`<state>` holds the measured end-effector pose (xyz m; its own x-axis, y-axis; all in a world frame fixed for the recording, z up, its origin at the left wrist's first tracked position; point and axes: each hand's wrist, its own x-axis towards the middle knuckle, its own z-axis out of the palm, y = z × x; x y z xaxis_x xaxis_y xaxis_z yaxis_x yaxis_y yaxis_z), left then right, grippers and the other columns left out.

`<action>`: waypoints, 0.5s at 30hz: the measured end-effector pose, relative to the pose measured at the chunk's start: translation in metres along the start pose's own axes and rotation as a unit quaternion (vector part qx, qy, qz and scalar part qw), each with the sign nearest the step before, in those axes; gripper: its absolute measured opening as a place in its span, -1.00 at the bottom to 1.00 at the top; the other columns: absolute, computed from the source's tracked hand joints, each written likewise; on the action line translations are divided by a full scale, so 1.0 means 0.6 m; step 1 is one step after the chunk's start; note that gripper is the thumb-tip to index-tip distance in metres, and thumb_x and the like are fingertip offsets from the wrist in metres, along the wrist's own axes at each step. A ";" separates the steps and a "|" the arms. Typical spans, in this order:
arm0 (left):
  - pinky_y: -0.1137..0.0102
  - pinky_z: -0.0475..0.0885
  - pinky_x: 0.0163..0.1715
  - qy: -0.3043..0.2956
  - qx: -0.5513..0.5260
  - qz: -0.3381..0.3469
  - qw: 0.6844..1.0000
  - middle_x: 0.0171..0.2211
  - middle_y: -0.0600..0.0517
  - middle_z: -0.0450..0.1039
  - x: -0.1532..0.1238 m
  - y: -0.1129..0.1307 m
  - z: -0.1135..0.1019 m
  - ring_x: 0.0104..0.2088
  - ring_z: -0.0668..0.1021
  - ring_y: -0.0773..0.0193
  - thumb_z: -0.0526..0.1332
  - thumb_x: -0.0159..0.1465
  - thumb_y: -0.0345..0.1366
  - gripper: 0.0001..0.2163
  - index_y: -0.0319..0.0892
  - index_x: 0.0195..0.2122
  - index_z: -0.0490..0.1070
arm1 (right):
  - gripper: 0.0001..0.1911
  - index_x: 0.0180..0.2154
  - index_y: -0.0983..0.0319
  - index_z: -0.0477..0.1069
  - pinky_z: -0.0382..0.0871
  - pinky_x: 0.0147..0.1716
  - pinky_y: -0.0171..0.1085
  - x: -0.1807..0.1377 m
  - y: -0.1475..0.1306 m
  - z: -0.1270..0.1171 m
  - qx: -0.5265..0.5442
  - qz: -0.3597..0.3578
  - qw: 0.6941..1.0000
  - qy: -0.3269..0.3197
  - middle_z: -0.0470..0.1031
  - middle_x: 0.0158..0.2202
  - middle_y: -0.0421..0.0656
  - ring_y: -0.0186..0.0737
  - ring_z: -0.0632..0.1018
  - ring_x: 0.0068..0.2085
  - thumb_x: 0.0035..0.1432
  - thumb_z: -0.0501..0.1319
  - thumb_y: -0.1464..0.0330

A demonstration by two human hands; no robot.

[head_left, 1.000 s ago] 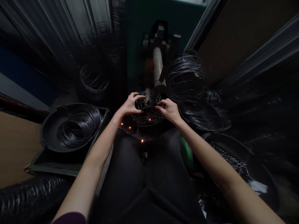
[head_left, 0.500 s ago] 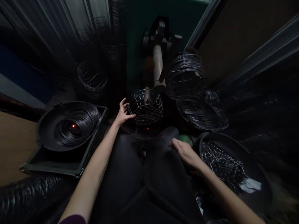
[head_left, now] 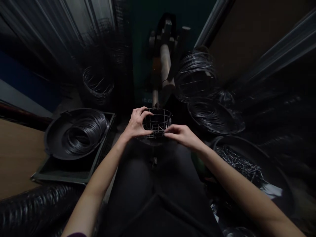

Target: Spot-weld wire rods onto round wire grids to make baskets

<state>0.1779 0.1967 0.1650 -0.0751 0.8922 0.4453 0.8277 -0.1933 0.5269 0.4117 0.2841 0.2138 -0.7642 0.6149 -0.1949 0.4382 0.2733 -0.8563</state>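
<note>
A small round wire basket [head_left: 160,119] stands upright under the welding machine's electrode arms. Its side is an open grid of thin metal wires. My left hand [head_left: 138,123] grips its left side, with the fingers over the far rim and the thumb along the near side. At the near right of the basket, my right hand [head_left: 181,134] pinches a short thin wire [head_left: 161,128] between thumb and fingertips, against the grid. The lower electrode [head_left: 155,97] points down at the basket's far rim. Where exactly the wire's end touches is too dark to tell.
Wire rings fill a black bowl [head_left: 55,144] on a green crate [head_left: 59,177] at left. To the right are a stack of wire rings [head_left: 197,67], a dish of rings [head_left: 206,115] and a bowl of short wires [head_left: 238,166]. Black-clad legs [head_left: 158,187] are below.
My right hand has risen from my knee to the basket with a wire. My left hand has closed on the basket, which has turned and come slightly nearer. The orange glow is gone.
</note>
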 end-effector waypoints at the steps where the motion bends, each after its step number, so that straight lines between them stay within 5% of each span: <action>1: 0.01 0.23 0.22 -0.003 0.007 0.007 1.000 0.17 -0.16 0.25 0.003 0.004 0.002 0.18 0.29 -0.12 0.48 -0.10 -0.18 -0.39 -0.13 0.01 0.39 | -0.63 -0.29 0.26 0.57 0.27 -0.53 -0.34 0.018 -0.012 0.001 -0.032 -0.004 0.999 0.003 0.47 -0.53 -0.23 -0.37 0.39 -0.56 0.09 0.28 0.07; 4: 0.01 0.24 0.22 -0.008 0.016 0.012 1.000 0.18 -0.15 0.23 0.008 0.005 0.007 0.18 0.28 -0.13 0.47 -0.08 -0.19 -0.44 -0.12 -0.02 0.43 | -0.68 -0.23 0.26 0.60 0.36 -0.35 -0.31 0.048 -0.025 0.004 -0.207 -0.057 0.976 0.041 0.61 -0.36 -0.13 -0.24 0.56 -0.37 0.20 0.23 0.16; 8: 0.01 0.23 0.24 -0.005 0.012 -0.018 1.000 0.19 -0.13 0.22 0.008 -0.002 0.012 0.21 0.28 -0.12 0.47 -0.09 -0.21 -0.44 -0.09 -0.02 0.42 | -0.57 0.15 0.23 0.42 0.39 -0.31 -0.26 0.042 -0.024 0.012 -0.460 -0.120 0.880 -0.005 0.57 0.03 -0.04 -0.07 0.63 -0.14 0.30 0.16 0.24; 11: 0.00 0.21 0.26 0.008 0.006 -0.040 0.999 0.18 -0.11 0.23 0.010 -0.004 0.019 0.23 0.27 -0.11 0.47 -0.08 -0.23 -0.45 -0.07 -0.02 0.42 | -0.57 0.21 0.17 0.35 0.35 -0.42 -0.27 0.037 -0.024 0.011 -0.541 -0.135 0.829 -0.039 0.51 0.12 -0.11 -0.10 0.64 -0.15 0.37 0.01 0.35; 15: 0.01 0.21 0.26 0.022 -0.012 -0.042 0.999 0.18 -0.13 0.23 0.017 -0.002 0.026 0.24 0.28 -0.09 0.48 -0.07 -0.20 -0.45 -0.09 -0.02 0.42 | -0.56 0.21 0.14 0.36 0.30 -0.47 -0.29 0.046 -0.022 0.002 -0.573 -0.151 0.805 -0.019 0.51 0.11 -0.14 -0.14 0.64 -0.19 0.38 -0.03 0.35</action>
<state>0.1848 0.2127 0.1575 -0.1693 0.8867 0.4303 0.8036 -0.1286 0.5811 0.3845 0.2966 0.2191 -0.9223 0.3749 -0.0938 0.3618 0.9229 0.1318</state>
